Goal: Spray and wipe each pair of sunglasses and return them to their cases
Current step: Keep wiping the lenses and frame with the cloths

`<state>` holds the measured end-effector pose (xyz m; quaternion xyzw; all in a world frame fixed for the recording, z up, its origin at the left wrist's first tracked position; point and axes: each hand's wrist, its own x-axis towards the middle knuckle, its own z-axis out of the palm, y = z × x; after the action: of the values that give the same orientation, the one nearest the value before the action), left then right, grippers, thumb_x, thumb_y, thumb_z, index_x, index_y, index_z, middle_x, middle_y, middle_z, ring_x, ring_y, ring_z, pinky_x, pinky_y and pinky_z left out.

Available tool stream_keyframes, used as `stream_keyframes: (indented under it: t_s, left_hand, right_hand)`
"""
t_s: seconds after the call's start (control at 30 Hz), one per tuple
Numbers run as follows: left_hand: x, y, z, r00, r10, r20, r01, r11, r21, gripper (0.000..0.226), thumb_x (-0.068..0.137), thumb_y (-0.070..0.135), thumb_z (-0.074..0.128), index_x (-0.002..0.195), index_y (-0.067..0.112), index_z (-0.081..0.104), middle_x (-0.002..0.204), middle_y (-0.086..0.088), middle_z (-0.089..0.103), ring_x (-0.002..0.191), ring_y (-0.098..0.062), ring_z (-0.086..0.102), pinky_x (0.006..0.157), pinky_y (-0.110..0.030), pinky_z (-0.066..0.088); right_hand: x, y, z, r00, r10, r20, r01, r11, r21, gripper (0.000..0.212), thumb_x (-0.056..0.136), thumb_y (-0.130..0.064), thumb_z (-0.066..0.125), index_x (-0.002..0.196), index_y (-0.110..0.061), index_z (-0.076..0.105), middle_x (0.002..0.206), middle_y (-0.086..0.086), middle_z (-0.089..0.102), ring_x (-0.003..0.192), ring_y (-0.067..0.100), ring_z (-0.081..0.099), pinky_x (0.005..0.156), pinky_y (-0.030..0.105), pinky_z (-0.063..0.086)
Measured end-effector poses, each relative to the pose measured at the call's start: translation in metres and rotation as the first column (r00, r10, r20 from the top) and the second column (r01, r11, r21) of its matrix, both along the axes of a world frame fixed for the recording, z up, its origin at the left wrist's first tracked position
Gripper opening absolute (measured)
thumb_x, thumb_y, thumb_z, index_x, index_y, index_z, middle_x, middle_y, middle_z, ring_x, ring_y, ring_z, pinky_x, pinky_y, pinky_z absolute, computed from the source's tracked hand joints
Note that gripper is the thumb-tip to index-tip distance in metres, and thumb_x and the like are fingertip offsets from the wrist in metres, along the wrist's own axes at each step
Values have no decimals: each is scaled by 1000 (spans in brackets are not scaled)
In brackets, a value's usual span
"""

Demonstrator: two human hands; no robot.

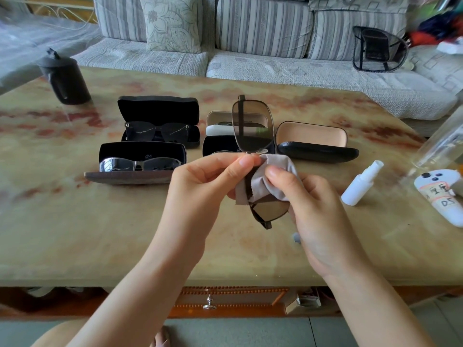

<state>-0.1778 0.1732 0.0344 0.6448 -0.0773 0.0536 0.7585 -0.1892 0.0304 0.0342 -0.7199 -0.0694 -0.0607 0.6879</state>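
Glossy marble-look table (75, 221); matt grey cloth (273, 181); white plastic spray bottle (360, 182).

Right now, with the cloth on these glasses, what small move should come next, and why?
Probably rub the grey cloth over the lower lens with the right hand: the cloth wraps that lens, while the left hand pinches the bridge to steady the sunglasses. The upper lens stands bare, so it would come after.

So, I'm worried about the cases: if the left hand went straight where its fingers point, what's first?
Probably the grey cloth in the right hand, right beside the left hand; depth is unclear.
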Motion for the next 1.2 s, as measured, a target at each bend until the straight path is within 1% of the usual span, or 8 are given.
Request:
stream_keyframes:
  t_s: [0.1,0.17,0.3,0.4,0.67,0.9,1.07,1.2]
  left_hand:
    - [1,2,1,1000,14,-17,-15,1000,-24,25,71,33,66,87,17,77,87,-4,76,85,-21,69,85,-36,54]
    - [2,4,2,999,32,-16,-33,999,-36,26,69,35,67,86,19,78,89,-3,76,90,-17,70,89,-35,54]
    - [4,7,3,997,79,-13,-79,993,-85,23,65,40,68,80,26,79,87,2,76,90,-12,69,88,-28,52]
    - [2,3,3,996,94,-11,-94,992,-88,27,65,41,68,83,24,79,90,0,76,96,-17,69,91,-30,52]
    - [-1,-2,3,998,55,1,-55,998,-39,30,71,34,67,90,13,76,87,-2,76,86,-13,71,80,-24,55]
    - [-4,-8,0,1000,-2,3,2,1000,-29,30,72,28,67,91,6,75,85,-6,76,79,-11,69,68,-18,53]
    - [-5,-8,1,1000,27,15,-26,998,-49,25,72,27,66,86,9,76,76,-3,74,67,-6,63,60,-14,48]
    - [-2,-3,3,998,43,-46,-47,995,-88,21,71,28,66,82,14,77,78,-2,75,74,-9,66,61,-20,52]
  right_hand:
    - [1,-5,-2,997,81,-14,-81,996,33,39,95,-25,55,77,8,66,76,10,73,73,8,64,68,7,43]
    - [1,-9,-4,994,105,-18,-105,994,22,42,90,-30,55,85,11,65,90,23,70,85,22,66,79,13,45]
    - [-3,-12,0,986,156,-60,-158,987,-40,19,81,-27,71,63,-25,74,57,-9,66,62,-1,61,62,7,44]
    - [-1,-17,-4,975,191,-113,-192,981,-4,18,72,-22,74,86,-10,76,86,6,76,89,19,71,84,26,55]
    - [1,-5,-7,969,105,-224,-94,994,62,37,48,-28,83,81,-12,75,79,1,74,77,12,67,74,26,48]
    - [1,0,-3,973,100,-209,-63,982,176,38,57,-36,76,89,-15,79,91,6,76,97,18,70,94,32,46]
    - [2,0,0,973,130,-188,-95,978,185,37,59,-32,76,90,-11,78,91,10,76,96,23,71,92,34,50]
    - [0,-4,2,958,216,-191,-192,972,134,29,67,-19,76,93,-6,75,91,13,75,92,27,72,79,29,53]
